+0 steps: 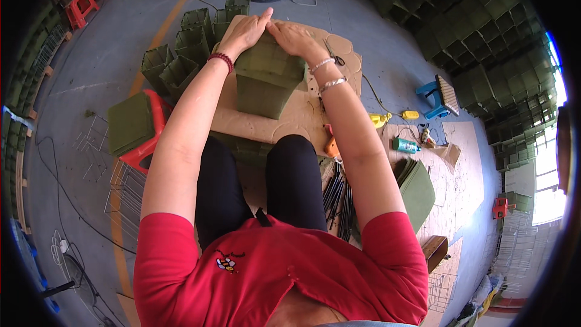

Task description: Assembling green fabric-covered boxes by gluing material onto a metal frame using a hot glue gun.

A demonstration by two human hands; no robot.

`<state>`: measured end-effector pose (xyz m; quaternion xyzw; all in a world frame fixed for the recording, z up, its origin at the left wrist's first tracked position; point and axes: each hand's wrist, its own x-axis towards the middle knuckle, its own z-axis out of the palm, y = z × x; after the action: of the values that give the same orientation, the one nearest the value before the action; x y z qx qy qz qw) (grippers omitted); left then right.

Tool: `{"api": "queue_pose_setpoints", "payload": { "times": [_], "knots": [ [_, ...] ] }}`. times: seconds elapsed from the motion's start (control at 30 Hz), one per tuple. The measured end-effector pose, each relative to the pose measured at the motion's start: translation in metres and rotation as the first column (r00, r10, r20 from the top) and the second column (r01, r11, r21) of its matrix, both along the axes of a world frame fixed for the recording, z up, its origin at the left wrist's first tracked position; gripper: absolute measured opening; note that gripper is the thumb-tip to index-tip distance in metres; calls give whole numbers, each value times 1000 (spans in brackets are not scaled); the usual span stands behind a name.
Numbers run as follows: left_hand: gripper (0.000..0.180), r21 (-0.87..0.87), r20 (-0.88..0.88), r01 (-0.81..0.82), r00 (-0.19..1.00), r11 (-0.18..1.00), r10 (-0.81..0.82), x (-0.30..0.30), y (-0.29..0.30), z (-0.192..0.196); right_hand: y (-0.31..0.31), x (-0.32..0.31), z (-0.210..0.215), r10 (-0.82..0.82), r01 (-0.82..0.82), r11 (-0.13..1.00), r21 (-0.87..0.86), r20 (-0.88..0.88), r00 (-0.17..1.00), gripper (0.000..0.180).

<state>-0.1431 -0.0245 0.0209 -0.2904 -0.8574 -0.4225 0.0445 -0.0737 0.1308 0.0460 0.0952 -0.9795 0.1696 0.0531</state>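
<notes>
While the left grip and right grip lie close together, fingers extended, over the far end of the green box, whether either clasps it cannot be told. The box rests on the tan tabletop, scissors to its right. Leftward stand open boxes and a red stool bearing green sheets.

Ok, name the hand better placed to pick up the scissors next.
Probably the right hand: the scissors lie close by, just to its right. The left hand is farther off, on the right hand's other side.
</notes>
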Motion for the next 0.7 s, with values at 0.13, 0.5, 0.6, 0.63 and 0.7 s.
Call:
{"api": "queue_pose_setpoints", "payload": {
  "times": [0.13, 0.5, 0.6, 0.63, 0.7],
  "knots": [
    [77, 11, 83, 59, 995, 998, -60, -7, 11, 2, 22, -16, 1, 144, -142, 987, 78, -21, 989, 59],
    [86, 277, 172, 206, 950, 939, -259, -8, 3, -13, 35, 45, -49, -269, 44, 717, -696, -218, 938, 77],
    [98, 293, 165, 215, 948, 932, -271, -17, -10, -13, 34, 44, -60, -306, 34, 619, -785, -202, 930, 76],
    [99, 287, 172, 246, 937, 926, -302, -15, -13, -12, 33, 47, -66, -326, 40, 580, -814, -187, 927, 75],
    [98, 306, 196, 191, 946, 933, -258, -2, -15, -15, 30, 53, -75, -361, 46, 498, -866, -158, 919, 74]
  ]
}}
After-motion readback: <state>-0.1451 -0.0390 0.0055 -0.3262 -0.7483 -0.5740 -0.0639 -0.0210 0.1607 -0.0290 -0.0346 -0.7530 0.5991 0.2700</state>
